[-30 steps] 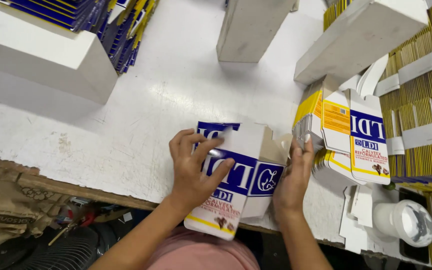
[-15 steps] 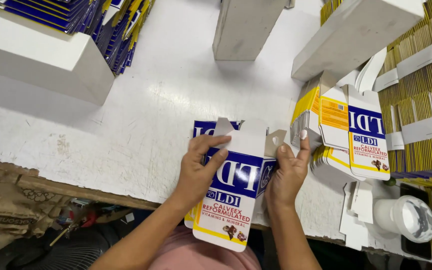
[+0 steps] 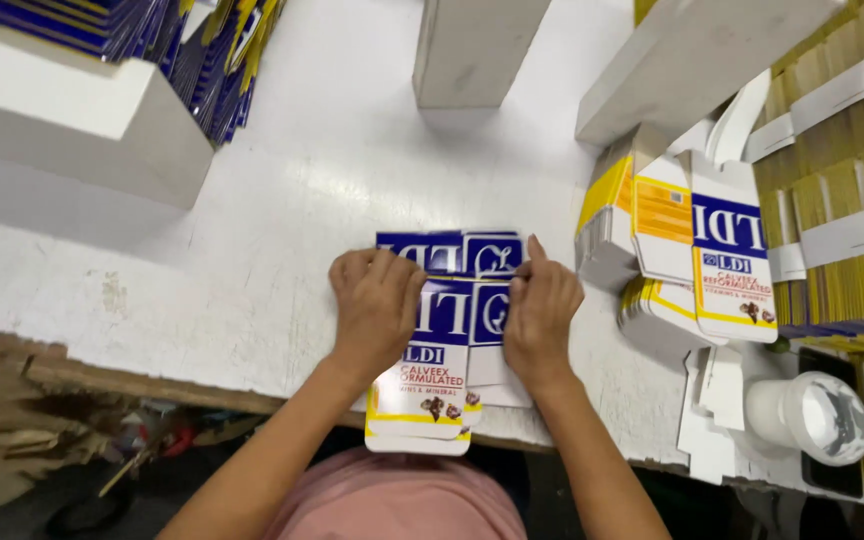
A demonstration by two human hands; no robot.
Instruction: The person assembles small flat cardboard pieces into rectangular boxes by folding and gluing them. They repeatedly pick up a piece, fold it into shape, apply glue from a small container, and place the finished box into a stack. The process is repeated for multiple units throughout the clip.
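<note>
Head view, left hand: the left hand lies palm down on the flattened blue, white and yellow cardboard carton, its fingers spread narrow and pressed flat on the upper half; it presses rather than grips.
Head view, right hand: the right hand rests on the right side of the same carton, fingers close together and bent, thumb toward the left hand; whether it pinches a flap or only presses I cannot tell.
Head view, carton: it lies flat at the near edge of the white painted counter, about midway along that edge, its yellow-trimmed lower end hanging just over the edge; a second like piece shows beneath it.
Head view, right side of the counter: a stack of part-opened white, yellow and blue cartons stands near the right hand, apart from it.
Head view, right edge: rows of yellow flat carton bundles with white paper bands fill that side.
Head view, near right corner: a white round roll of tape sits beside loose white card pieces.
Head view, far left corner: a white box holds blue flat cartons.
Head view, far edge: 1 white upright block stands midway, with a long white box to its right.
</note>
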